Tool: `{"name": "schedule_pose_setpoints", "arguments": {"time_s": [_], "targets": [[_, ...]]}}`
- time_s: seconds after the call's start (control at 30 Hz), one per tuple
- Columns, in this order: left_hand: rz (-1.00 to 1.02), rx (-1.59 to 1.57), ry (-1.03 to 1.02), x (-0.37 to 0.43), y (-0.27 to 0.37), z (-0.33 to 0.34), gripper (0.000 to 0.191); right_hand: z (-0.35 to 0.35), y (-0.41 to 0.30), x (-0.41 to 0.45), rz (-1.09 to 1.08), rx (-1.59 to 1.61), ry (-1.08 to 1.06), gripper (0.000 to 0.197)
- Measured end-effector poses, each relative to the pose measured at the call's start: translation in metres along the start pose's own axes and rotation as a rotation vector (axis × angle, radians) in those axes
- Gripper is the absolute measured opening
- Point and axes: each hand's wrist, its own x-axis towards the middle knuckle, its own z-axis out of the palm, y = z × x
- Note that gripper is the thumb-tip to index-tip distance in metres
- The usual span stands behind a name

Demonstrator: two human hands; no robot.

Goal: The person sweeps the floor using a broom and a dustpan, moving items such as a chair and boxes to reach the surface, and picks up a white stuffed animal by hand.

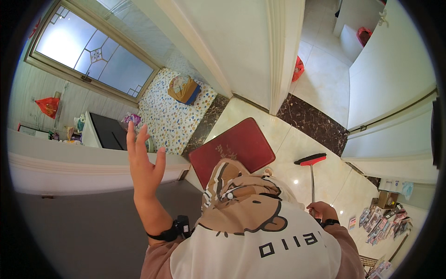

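Observation:
With its fingers spread, my left hand [146, 160] is raised in the air and holds nothing. My right hand [322, 211] grips the metal handle of a broom [313, 178], low on the right beside my shirt. Red and black, the broom head [311, 159] rests on the glossy tile floor [287, 153]. A dark red doormat [240, 143] with gold writing lies ahead of my legs, partly hidden by my clothing. Part of the broom handle is covered by my hand.
A patterned floor [163, 104] with a brown and blue stool or bundle [184, 89] lies beyond the left doorway. Dark stone thresholds [310, 120] cross both doorways. A white door [393, 76] stands at the right, near piled printed items [383, 223] and a cardboard box [387, 200].

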Motion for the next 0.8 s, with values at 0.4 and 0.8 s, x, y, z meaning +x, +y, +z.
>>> {"name": "schedule_pose_setpoints", "arguments": {"time_s": [0.4, 0.8], "targets": [[0.038, -0.142, -0.108, 0.006, -0.013, 0.038, 0.05, -0.029, 0.024, 0.045, -0.07, -0.163, 0.196, 0.024], [0.054, -0.169, -0.078, 0.05, -0.038, 0.058, 0.051, 0.073, -0.088, -0.111, -0.271, -0.437, 0.154, 0.017]]}}
